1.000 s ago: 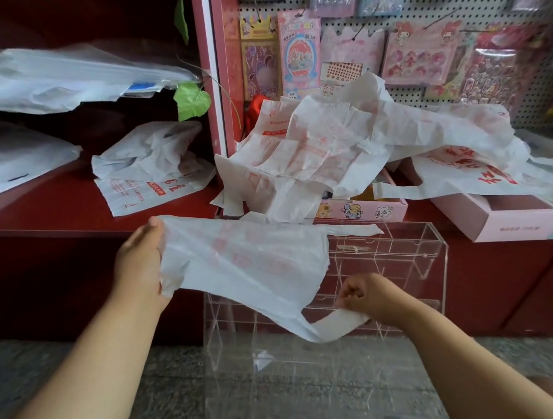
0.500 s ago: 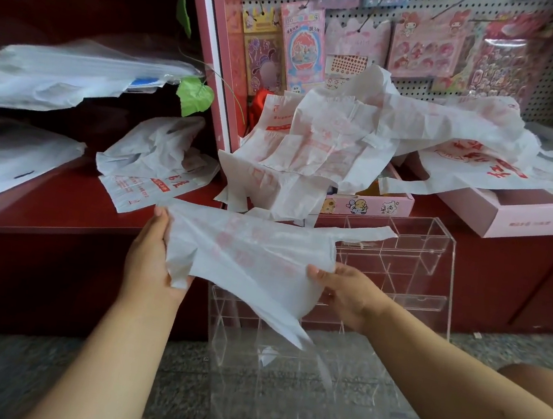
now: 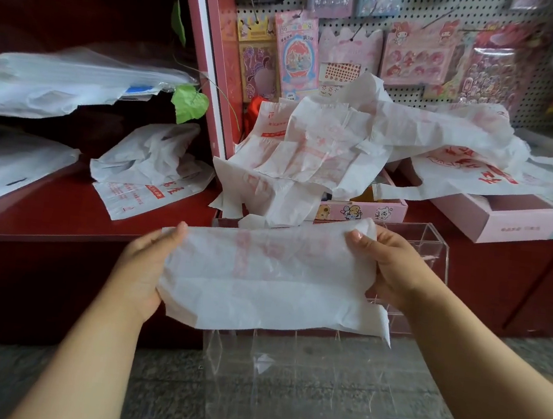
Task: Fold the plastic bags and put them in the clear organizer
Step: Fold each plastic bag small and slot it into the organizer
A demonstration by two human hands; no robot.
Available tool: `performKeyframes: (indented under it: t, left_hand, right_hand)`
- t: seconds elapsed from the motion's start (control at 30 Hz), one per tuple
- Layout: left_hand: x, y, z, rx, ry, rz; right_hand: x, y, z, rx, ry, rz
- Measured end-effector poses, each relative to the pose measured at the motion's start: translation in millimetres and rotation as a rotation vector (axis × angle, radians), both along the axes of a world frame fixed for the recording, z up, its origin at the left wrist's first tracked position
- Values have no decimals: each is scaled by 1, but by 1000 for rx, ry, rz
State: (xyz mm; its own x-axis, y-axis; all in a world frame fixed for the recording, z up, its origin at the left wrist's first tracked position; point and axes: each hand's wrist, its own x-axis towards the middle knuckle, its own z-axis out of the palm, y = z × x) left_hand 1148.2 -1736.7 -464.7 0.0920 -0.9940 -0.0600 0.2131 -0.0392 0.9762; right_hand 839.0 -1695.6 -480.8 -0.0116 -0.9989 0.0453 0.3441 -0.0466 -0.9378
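Left hand [image 3: 143,273] and right hand [image 3: 390,269] each grip one end of a folded plastic bag [image 3: 267,277], which hides most of the clear organizer [image 3: 432,247] behind it.

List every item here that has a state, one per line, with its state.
held plastic bag: folded into a flat band, stretched between both hands above the organizer.
left hand: gripping the bag's left end.
right hand: gripping the bag's right end.
clear organizer: standing below the bag; no bags visible inside.
bag pile: loose, unfolded, on the boxes.
pink box: open.
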Motion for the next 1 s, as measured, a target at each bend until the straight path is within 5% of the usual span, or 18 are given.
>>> performKeyframes:
  t: [0.27,0.57,1.0]
  left_hand:
    - [3,0,0,-145,4,-139]
    - [6,-12,-4,-399,-212,76]
    - [-7,-7,-5,-346,21,78]
  right_hand:
    - [-12,-2,2,-21,237,-189]
    - [-24,-6,9,-58,286,-251]
    - [-17,-11,4,-45,493,-431]
